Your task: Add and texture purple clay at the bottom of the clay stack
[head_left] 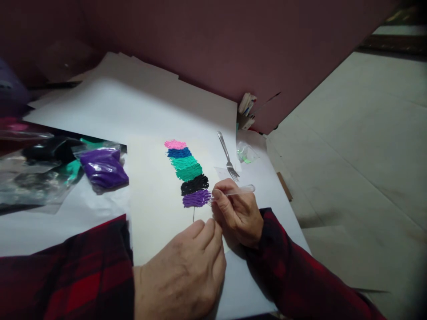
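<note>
"How is the left hand (182, 266), nearest to view, placed?"

"It is rested over the lower part of the cream sheet (150, 213), with the fingers curled and turned away; whether anything is gripped there cannot be told."

"And the right hand (238, 213)?"

"A clear plastic fork (240, 190) is pinched between thumb and fingers, its tines held at the right edge of the purple band (196, 199)."

"Where is the coloured strip found?"

"On the cream sheet, just beyond the left hand, with the purple band as its near end."

"What can be judged left to do?"

"The purple is already ridged across most of its width, so little more than its right edge seems to be left. Nearer than it, a thin dark line (194, 214) is seen uncovered; whether it is to be covered cannot be judged."

"And what is done?"

"Beyond the purple, the black band (195, 184), green band (189, 172), turquoise band (183, 162), blue band (179, 153) and pink band (175, 144) are laid edge to edge. All are textured in strands and may be judged finished."

"Is anything set aside?"

"A metal fork (227, 155) is laid to the right, touched by neither hand. Large white sheets (160, 98) are spread farthest off."
</note>
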{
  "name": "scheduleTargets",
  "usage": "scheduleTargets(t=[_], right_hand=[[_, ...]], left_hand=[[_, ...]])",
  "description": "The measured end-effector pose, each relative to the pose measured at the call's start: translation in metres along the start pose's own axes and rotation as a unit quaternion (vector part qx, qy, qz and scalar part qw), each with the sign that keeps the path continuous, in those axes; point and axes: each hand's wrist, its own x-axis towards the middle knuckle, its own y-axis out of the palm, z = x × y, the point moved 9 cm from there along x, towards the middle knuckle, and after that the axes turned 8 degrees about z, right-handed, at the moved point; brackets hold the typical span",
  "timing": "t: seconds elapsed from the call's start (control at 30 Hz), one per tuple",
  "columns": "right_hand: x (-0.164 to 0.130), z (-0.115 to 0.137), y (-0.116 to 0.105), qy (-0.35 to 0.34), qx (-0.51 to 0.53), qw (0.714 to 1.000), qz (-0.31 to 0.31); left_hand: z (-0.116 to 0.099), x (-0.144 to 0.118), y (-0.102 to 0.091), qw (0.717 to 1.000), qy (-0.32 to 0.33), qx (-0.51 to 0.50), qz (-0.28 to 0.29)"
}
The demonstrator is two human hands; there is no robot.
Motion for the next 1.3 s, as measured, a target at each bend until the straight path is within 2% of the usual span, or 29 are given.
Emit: scheduleTargets(t=[0.6, 1.17, 1.3], right_hand=[[-0.0001, -0.0023, 0.0037, 0.002, 0.014, 1.0, 0.013], [-0.0006, 0.001, -0.002, -0.015, 0.003, 1.0, -0.017], [0.0001, -0.0005, 0.0014, -0.008, 0.002, 1.0, -0.001]], left_hand=[[-0.0001, -0.0004, -0.0008, 1.0, 0.0, 0.001, 0.0], [0.0006, 0.0005, -0.0012, 1.0, 0.002, 0.009, -0.008], [0.0008, 0.0009, -0.0005, 1.0, 0.008, 0.007, -0.007]])
